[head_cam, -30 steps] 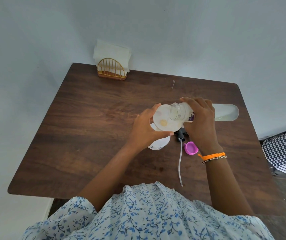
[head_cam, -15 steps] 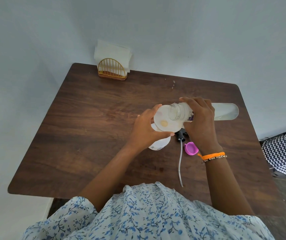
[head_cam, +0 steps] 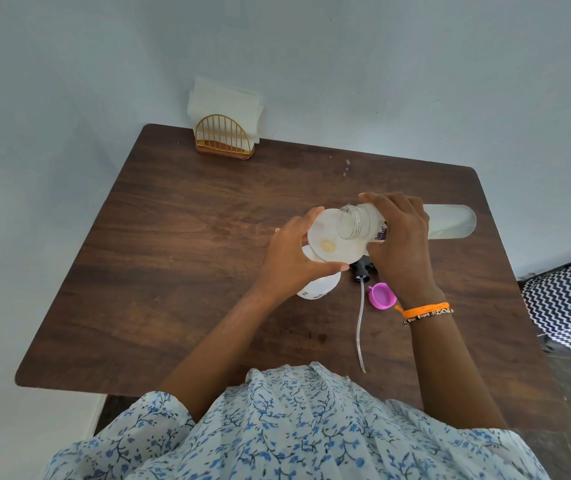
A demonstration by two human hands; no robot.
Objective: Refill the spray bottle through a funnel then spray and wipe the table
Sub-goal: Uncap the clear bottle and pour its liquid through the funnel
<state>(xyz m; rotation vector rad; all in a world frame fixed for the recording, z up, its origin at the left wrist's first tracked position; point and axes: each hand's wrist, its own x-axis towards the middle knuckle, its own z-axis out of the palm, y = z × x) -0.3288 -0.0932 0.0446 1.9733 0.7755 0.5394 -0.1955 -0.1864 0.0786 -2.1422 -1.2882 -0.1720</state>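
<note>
My left hand (head_cam: 289, 261) grips the rim of a translucent white funnel (head_cam: 329, 242) that sits in the mouth of a white spray bottle (head_cam: 318, 289); most of that bottle is hidden under the hand and funnel. My right hand (head_cam: 400, 237) holds a clear refill bottle (head_cam: 450, 221) tipped on its side, its open mouth over the funnel. Pale liquid lies in the bottle's far end. The black spray head (head_cam: 362, 270) with its long dip tube (head_cam: 359, 327) lies on the table beside a pink cap (head_cam: 382, 296).
The brown wooden table (head_cam: 190, 254) stands against a pale wall. A gold wire napkin holder with white napkins (head_cam: 224, 133) stands at its back left corner. A black-and-white zigzag cushion (head_cam: 569, 303) lies off the right edge.
The refill bottle's mouth has moved slightly over the funnel; the hands otherwise keep their places.
</note>
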